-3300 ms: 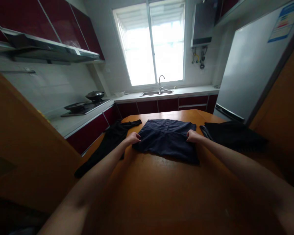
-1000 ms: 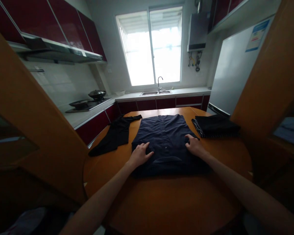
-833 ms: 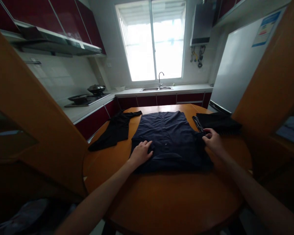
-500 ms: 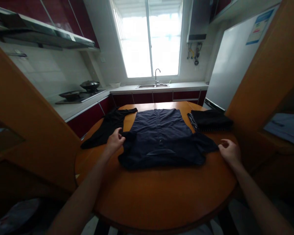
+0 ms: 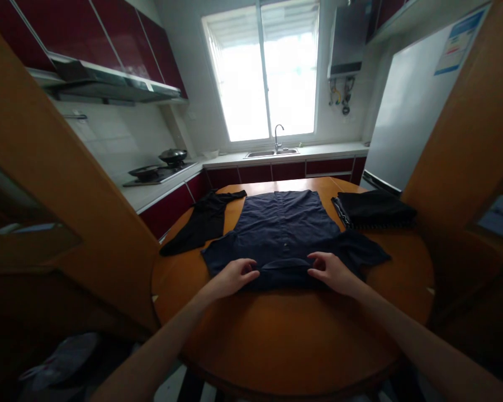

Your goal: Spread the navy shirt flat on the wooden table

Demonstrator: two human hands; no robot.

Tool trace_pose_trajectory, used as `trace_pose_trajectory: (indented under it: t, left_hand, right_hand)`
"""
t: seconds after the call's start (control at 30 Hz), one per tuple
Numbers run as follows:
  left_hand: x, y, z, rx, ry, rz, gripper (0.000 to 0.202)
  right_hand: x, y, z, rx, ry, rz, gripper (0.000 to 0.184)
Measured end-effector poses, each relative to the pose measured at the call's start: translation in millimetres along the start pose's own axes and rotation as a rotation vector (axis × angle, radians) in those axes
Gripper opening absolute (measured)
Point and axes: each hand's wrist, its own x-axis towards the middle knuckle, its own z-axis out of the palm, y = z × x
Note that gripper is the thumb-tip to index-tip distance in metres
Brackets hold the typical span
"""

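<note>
On the round wooden bench [image 5: 293,340], a dark navy shirt [image 5: 287,231] lies flat with both short sleeves spread out to the sides and its collar end toward the person. The left hand [image 5: 233,276] and right hand [image 5: 332,272] rest on the near edge of the shirt, just either side of the collar band. Each hand is loosely curled, fingers and thumb close together on the fabric; whether cloth is actually nipped between them cannot be told from this angle.

To handle this well, I judge the 2 hands should take matching holds at equal spacing from the collar, keep the near edge taut and straight, and move together so the cloth does not skew or bunch.

A black garment [image 5: 201,222] lies stretched along the left of the shirt, overhanging the bench edge. A folded black stack [image 5: 375,209] sits at the right, just apart from the right sleeve.
</note>
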Motion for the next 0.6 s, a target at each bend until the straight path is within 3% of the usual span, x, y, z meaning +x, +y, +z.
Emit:
trace_pose_trajectory:
  t: [0.1, 0.17, 0.27, 0.33, 0.37, 0.43, 0.53, 0.57, 0.6]
  left_hand:
    - [-9.0, 5.6, 7.5, -0.082, -0.068, 0.039, 0.054]
    - [-22.8, 11.8, 4.1, -0.073, -0.141, 0.133, 0.042]
    - [-46.1, 22.6, -10.1, -0.042, -0.388, 0.337, 0.033]
    - [-53.6, 22.3, -24.4, -0.063, -0.478, 0.398, 0.036]
    - [-52.7, 17.5, -32.7, -0.080, -0.449, 0.381, 0.036]
    - [-41.4, -2.5, -51.2, -0.083, -0.228, 0.256, 0.036]
    - [-10.0, -48.8, -79.2, 0.092, 0.232, -0.118, 0.035]
    - [0.7, -64.2, -86.8, 0.191, 0.340, -0.287, 0.033]
    - [10.3, -77.8, -92.7, 0.228, 0.385, -0.356, 0.032]
  right_hand:
    - [-11.8, -5.6, -8.0, 0.058, -0.053, -0.087, 0.049]
    - [-28.9, -11.3, -17.5, 0.036, -0.142, -0.156, 0.049]
    - [-57.6, -20.5, -28.8, 0.000, -0.367, -0.248, 0.039]
    - [-68.5, -21.5, -36.0, -0.015, -0.475, -0.259, 0.031]
    - [-69.2, -18.5, -40.9, -0.029, -0.469, -0.244, 0.028]
    - [-60.3, -2.9, -55.3, -0.071, -0.327, -0.188, 0.027]
    - [-28.0, 43.8, -89.2, -0.171, 0.085, -0.029, 0.033]
    - [-16.0, 63.4, -102.3, -0.237, 0.243, 0.067, 0.032]
    - [-5.0, 83.5, -115.2, -0.333, 0.377, 0.171, 0.031]
